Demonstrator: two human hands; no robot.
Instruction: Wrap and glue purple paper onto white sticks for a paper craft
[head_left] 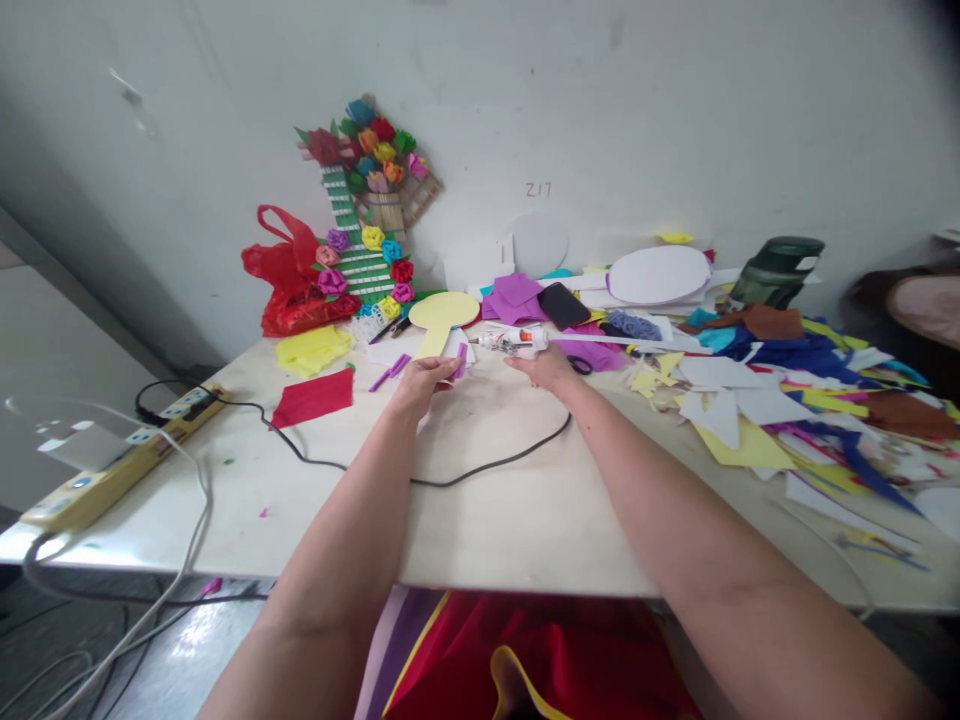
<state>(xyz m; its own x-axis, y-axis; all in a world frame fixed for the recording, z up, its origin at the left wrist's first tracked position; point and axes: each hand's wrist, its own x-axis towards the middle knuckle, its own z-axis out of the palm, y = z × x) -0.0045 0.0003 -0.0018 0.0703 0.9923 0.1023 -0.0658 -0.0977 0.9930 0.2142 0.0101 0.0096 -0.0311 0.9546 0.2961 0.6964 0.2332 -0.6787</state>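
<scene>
Here's the left hand (429,382), centre of the frame, fingers closed in a narrow pinch on a small purple piece (460,361). Over to the right hand (546,366), and it's wrapped around a glue gun (519,341), nozzle pointing left, near that purple piece. Just beyond the left hand lies a pale yellow paper shape (444,312), round at the top with a stem running down toward the fingers, and two purple strips (390,372) sit to its left. A black cord (487,474) curves across the bench (517,540) and passes beneath the left forearm.

Moving out left, there's a red paper piece (313,398), crumpled yellow paper (313,350) above it, then a red plastic bag (281,300) beside a green-and-white frame (364,270) dressed with colourful flowers. A yellow power strip (112,470) runs along the left edge of the bench.

Out right, purple sheets (516,297) lie by a flat black object (562,306), with a white oval (660,275) behind. A dark green bottle (776,272) tilts at upper right, and paper scraps (750,405) of many colours spread below it.
</scene>
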